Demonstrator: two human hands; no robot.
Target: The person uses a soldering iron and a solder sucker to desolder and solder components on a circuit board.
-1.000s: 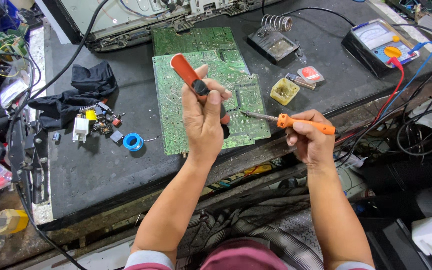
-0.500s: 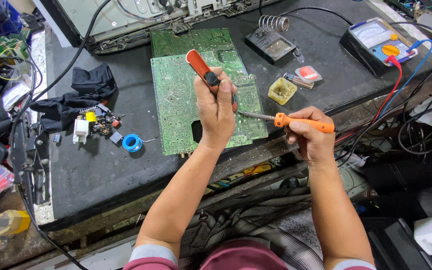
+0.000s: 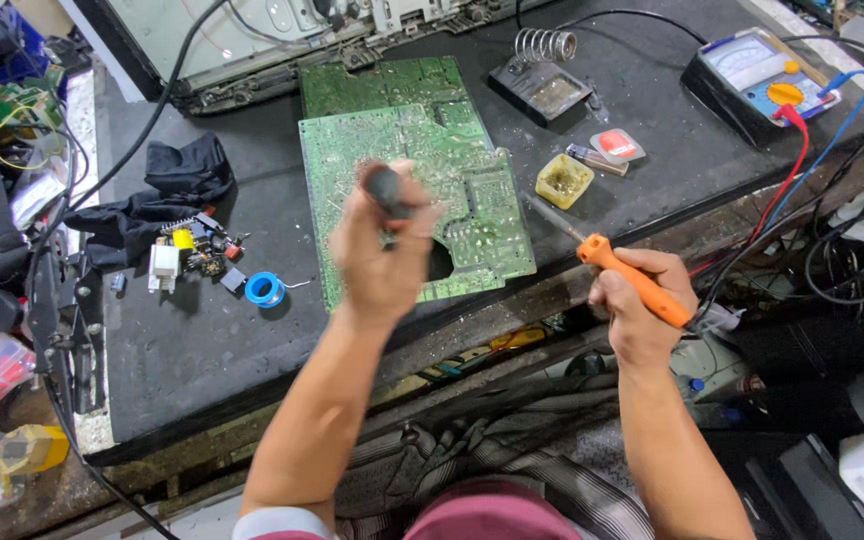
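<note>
Bench: black work mat [image 3: 202, 350], cluttered at its edges.
Board: green circuit board [image 3: 402, 170] lies flat mid-mat, solder side up.
Left hand: left hand [image 3: 384, 255] is raised above the board, fingers clamped on a dark-tipped tool [image 3: 388, 190] (blurred, kind unclear).
Right hand: right hand [image 3: 637, 300] is closed around an orange soldering iron [image 3: 632, 275], tip just right of the board.
Nearby: yellow flux tin [image 3: 564, 180], blue solder spool [image 3: 265, 289], analogue multimeter [image 3: 762, 85].

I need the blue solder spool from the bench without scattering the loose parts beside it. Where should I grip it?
Pinch the blue solder spool across its round rim from above. It appears to lie flat, hole upward. Approach from its near side, since the loose components crowd its far left and a wire tail pokes out rightward.
</note>
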